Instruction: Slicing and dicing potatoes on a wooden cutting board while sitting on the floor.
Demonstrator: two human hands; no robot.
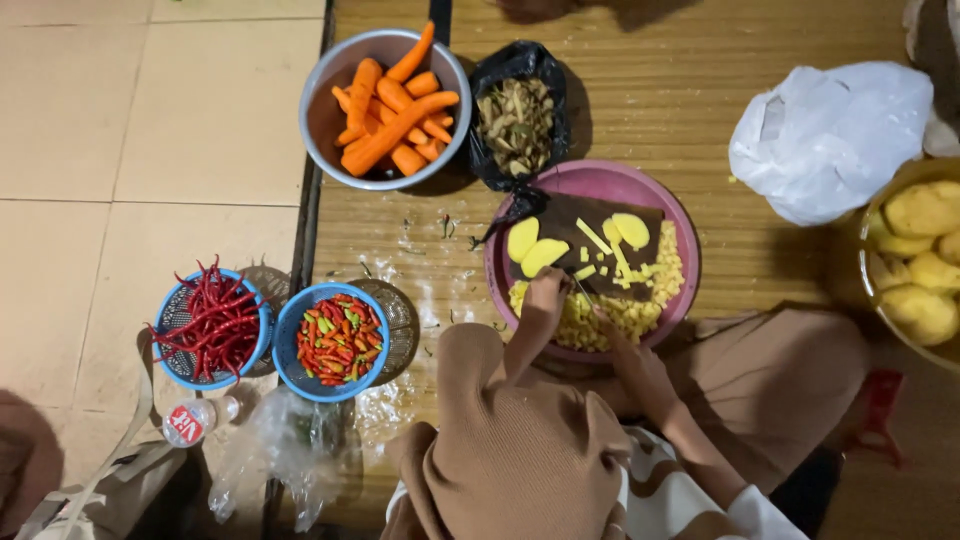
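A pink round tray point(680, 225) holds a dark cutting board point(575, 222) with peeled potato slices point(540, 256), yellow strips and a heap of small diced cubes point(600, 320). My left hand point(545, 298) is curled on a yellow potato piece at the board's near edge. My right hand point(632, 360) sits just right of it, over the diced heap, gripping what looks like a small knife point(581, 290) whose thin blade points towards the left hand. My brown sleeves and head covering hide the tray's near rim.
A metal bowl of carrots point(390, 105) and a black bag of peelings point(517, 120) stand beyond the tray. At right are a white plastic bag point(830, 135) and a yellow basin of peeled potatoes point(920, 260). Two blue baskets of chillies point(215, 325) point(335, 340) and a bottle point(195, 420) sit left.
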